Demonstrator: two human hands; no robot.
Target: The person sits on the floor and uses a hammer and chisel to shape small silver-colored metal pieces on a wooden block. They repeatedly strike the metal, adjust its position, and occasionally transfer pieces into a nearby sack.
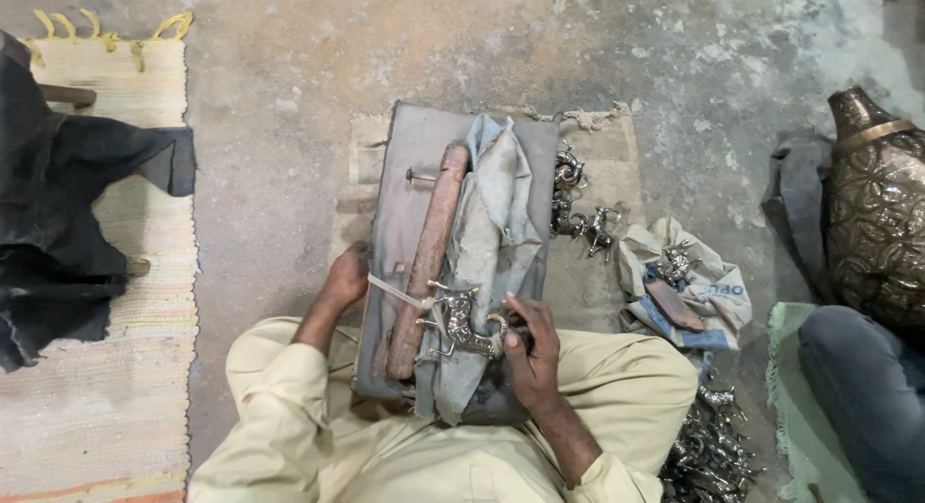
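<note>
A bare concrete floor point(289, 89) carries everything. Along its left edge lies a pale woven rug point(145, 349) with yellow tassels, and a black cloth point(58, 204) is heaped over the rug's left side. At the floor's right edge stands a dark embossed metal vase point(882, 214), with another person's grey-clad knee point(858, 387) just below it.

In the middle, a grey padded board point(405, 204) rests on the person's lap and reaches away from them. A crumpled grey-blue cloth point(496, 233) covers the board's right half, and a long brown wooden bar point(429, 257) lies lengthwise beside it, tilted slightly.

Near the board's right edge, on the floor, sits a folded paper bundle point(703, 291) bearing a few small metal pieces, and a heap of shiny metal figurines point(708, 450) lies by the person's right leg. More figurines point(578, 209) cluster at the board's upper right edge.

A small silver animal figurine point(460, 322) lies at the board's near edge, on the cloth, touching the bar. The right hand point(532, 347) pinches the figurine's right end, fingers curled together. The left hand point(344, 277) grips the board's left edge, fingers pressed together, with a pale strap point(397, 293) running from it across the bar.
</note>
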